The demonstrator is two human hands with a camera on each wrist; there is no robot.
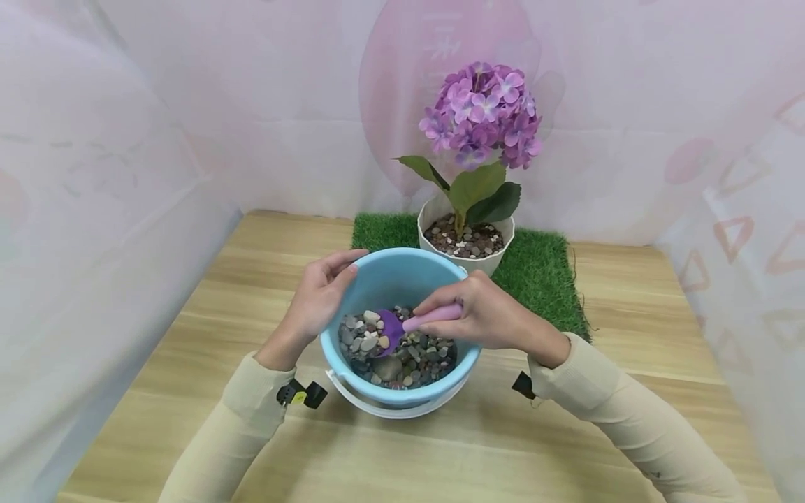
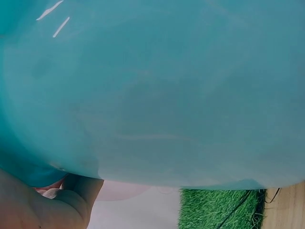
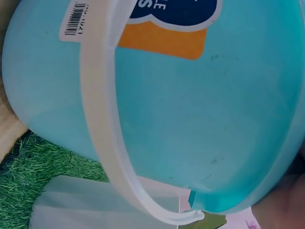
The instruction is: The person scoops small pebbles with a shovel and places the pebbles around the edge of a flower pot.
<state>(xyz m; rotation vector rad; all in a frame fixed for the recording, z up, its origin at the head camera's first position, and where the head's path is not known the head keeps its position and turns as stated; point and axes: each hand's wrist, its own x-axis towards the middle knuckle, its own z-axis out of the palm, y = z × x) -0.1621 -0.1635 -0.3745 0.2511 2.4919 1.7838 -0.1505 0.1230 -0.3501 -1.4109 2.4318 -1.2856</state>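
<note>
A light blue bucket (image 1: 402, 397) stands on the table with grey, brown and white pebbles (image 1: 428, 356) in it. My left hand (image 1: 317, 293) grips its rim on the left, and the left wrist view shows part of that hand (image 2: 47, 205) beside the bucket's wall (image 2: 157, 95). Inside the bucket, my right hand (image 1: 487, 314) holds a small toy shovel by its pink handle (image 1: 437, 318). The purple blade (image 1: 392, 332) lies among the pebbles, several of them resting against or on it. Part of the right hand (image 3: 281, 202) shows at the right wrist view's edge.
Behind the bucket, a white pot (image 1: 493, 264) with a purple hydrangea (image 1: 484, 115) stands on a green turf mat (image 1: 541, 279). The bucket's white handle (image 1: 396, 412) hangs down in front. Pale printed cloth (image 1: 283, 105) encloses the wooden table (image 1: 207, 349) at the back and sides.
</note>
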